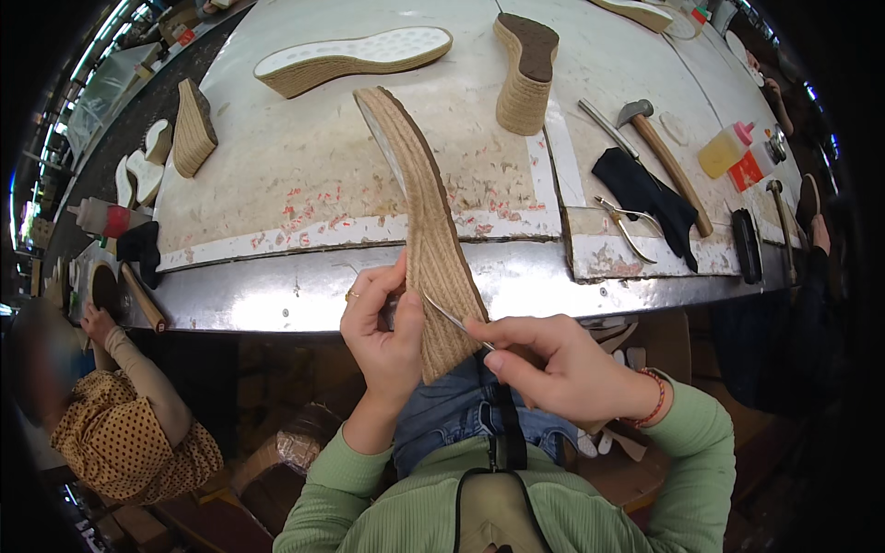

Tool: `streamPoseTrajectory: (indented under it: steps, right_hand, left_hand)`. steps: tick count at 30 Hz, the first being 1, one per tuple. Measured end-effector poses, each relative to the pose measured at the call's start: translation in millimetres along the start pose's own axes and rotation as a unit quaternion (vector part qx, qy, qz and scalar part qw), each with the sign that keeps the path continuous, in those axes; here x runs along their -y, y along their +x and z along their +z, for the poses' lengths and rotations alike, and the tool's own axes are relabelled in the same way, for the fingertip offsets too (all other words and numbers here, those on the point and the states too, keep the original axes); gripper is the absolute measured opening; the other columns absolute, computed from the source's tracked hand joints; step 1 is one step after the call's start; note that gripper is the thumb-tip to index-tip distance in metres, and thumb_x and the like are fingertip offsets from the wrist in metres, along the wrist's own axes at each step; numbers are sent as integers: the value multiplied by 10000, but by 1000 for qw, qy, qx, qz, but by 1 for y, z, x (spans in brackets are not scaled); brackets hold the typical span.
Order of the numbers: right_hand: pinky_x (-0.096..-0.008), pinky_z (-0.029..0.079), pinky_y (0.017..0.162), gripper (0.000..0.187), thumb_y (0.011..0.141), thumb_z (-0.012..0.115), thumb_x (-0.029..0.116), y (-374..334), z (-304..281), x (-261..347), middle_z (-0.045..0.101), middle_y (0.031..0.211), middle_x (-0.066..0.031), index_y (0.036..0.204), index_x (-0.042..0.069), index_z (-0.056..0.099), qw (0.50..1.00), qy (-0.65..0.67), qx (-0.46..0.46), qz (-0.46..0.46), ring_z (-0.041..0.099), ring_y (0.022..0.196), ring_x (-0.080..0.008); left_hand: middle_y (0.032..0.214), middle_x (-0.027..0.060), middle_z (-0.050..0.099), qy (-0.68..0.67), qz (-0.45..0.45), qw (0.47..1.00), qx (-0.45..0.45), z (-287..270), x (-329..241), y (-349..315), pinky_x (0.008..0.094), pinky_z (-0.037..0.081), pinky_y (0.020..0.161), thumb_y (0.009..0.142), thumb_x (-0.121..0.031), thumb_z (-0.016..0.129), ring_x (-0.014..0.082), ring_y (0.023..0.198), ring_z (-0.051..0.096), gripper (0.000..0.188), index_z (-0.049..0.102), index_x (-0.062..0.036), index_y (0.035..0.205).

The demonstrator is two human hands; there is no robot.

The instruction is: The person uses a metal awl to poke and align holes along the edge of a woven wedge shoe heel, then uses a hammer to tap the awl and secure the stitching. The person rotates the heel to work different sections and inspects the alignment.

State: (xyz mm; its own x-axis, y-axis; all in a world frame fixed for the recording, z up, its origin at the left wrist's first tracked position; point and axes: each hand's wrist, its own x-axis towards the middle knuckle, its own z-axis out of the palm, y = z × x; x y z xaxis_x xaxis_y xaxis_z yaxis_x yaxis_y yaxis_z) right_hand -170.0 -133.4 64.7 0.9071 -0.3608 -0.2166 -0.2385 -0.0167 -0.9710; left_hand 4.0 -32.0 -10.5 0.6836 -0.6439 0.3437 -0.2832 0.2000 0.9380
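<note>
So the left hand (pixel 385 346) has its fingers curled in, gripping the left edge of a rope-wrapped wedge sole (pixel 431 221), which stands tilted in the middle of the frame, thick end down past the front of the surface (pixel 341 184). Right hand (pixel 576 369), a bit lower right of center, has thumb and index finger pinched nearly together on a thin metal tool (pixel 446 315), its far end right by the left thumb, though I can't tell if it's poked into the weave. Hammer (pixel 682 175) and pliers (pixel 630 232) lie toward the upper right.
</note>
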Motion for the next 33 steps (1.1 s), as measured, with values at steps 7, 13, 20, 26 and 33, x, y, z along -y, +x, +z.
streamPoseTrajectory:
  steps: [7,13,20,26,33]
  right_hand:
    - [-269,447,585,375,938,589,9,3,3,-7,615,784,-76,1309,-43,579,981,-138,-33,-133,523,639,-102]
    - [-245,428,568,366,959,574,28,2,14,-8,601,737,-39,1322,-22,580,986,-93,-64,-123,494,622,-58]
    - [-296,478,599,346,950,581,59,-9,8,3,658,823,-160,1271,-71,588,997,-21,-47,-49,553,623,-127]
    - [-248,416,559,377,972,563,47,-4,1,1,558,688,-6,1345,-6,566,998,-45,-17,-44,485,599,-54]
    - [-413,492,634,341,905,605,48,-1,2,6,625,818,-202,1225,-69,587,976,-187,-39,-107,613,692,-352]
  left_hand:
    - [966,60,599,11,-1,1000,4,0,-1,1,225,445,752,840,59,599,103,842,539,372,656,53,1207]
    - [985,68,603,5,6,1000,18,-2,-1,3,233,454,779,852,54,594,107,855,554,378,645,49,1226]
    - [1004,80,610,-12,8,1000,28,-4,0,3,242,464,818,879,26,577,117,890,574,357,636,68,1228]
    - [1018,83,611,-30,-15,999,17,-3,-1,3,245,465,830,884,15,586,121,905,578,351,636,69,1227]
    - [1015,77,608,-19,-14,1000,20,-4,-1,3,240,461,819,856,53,598,119,899,570,366,643,62,1219]
